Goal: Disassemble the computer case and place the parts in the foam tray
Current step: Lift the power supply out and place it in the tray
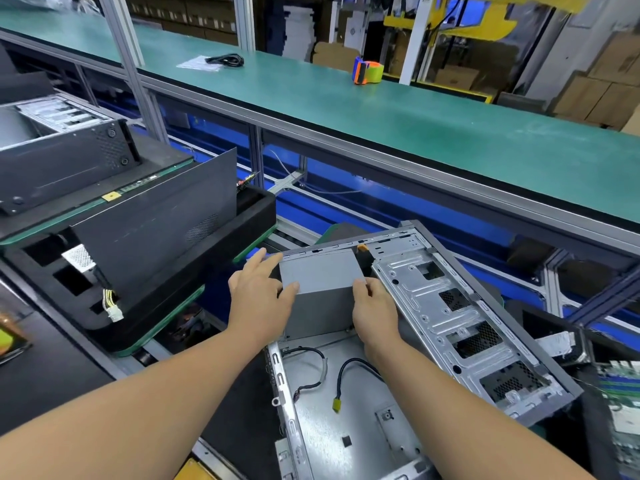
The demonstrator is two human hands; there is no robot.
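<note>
Both hands, left point(261, 292) and right point(372, 306), clamp the supply point(322, 271) in the case point(450, 306) (far corner); next, lift to tray point(256, 206).

No legible text, labels, brands or numbers anywhere; all surfaces too blurred.

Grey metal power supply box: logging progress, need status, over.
Left hand and right hand gripping grey metal power supply box, still inside open silver computer case. Black foam tray left. Loose black cables below.
</note>
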